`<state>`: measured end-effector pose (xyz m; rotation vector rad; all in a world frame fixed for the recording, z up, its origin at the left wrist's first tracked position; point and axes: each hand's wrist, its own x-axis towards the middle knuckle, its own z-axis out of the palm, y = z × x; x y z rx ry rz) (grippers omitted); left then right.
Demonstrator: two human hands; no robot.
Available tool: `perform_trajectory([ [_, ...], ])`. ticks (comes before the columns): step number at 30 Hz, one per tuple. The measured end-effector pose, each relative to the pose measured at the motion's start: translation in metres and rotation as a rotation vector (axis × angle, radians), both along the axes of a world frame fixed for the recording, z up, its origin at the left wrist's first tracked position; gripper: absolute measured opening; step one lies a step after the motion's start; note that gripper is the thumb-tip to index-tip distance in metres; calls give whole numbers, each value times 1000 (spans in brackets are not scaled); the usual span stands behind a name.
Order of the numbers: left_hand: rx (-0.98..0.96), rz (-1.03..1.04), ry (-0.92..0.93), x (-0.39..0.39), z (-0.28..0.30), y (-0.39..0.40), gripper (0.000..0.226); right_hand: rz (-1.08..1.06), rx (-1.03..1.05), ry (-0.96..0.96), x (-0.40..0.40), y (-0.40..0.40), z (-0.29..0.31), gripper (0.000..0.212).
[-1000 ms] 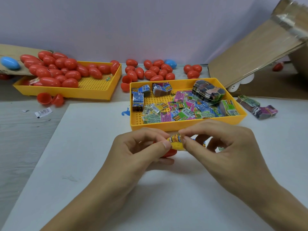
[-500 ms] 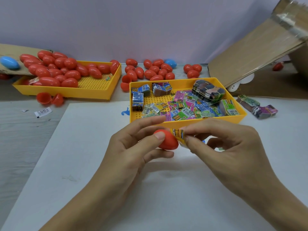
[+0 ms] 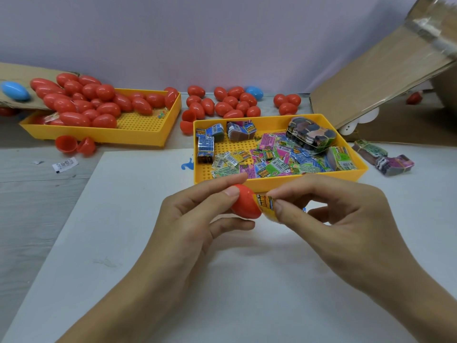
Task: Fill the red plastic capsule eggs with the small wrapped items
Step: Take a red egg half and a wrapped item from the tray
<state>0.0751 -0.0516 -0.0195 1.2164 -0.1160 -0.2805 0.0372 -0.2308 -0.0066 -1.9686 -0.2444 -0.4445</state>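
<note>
Two hands meeting just in front of the near wall of the yellow perforated plastic tray [image 3: 274, 182] of small wrapped items [image 3: 272, 159], above the white sheet covering the worktop [image 3: 138, 243]. Left hand [image 3: 197, 219] pinching a red plastic capsule egg half [image 3: 243, 203] between thumb and forefinger, open mouth apparently turned rightward. Right hand [image 3: 329, 209] pinching a small yellow printed wrapped item [image 3: 265, 204] at its right end, left end touching the half's rim, possibly just inside. Long axis of the packet roughly level and in line with the shell, left to right across the view. Likely next: a short leftward push by the right hand, the nearer to the packet, with the left bracing. More red plastic eggs [image 3: 81, 100] heaped in a second yellow tray [image 3: 138, 134] far left and loose along the back.
</note>
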Motion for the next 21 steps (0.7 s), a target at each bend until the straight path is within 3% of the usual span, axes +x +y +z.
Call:
perform_trajectory([
  [6,-45,-10,52,1,0,0,26,-49,20,68,2,-3,-7,21],
  [10,-12,-11,13,0,-1,0,26,-56,3,26,0,-1,-5,7],
  [16,-12,-19,18,-1,-1,0,22,-49,-15,-43,-1,1,-2,8],
  [21,-96,-70,85,0,2,0,26,-34,52,10,1,0,-5,12],
])
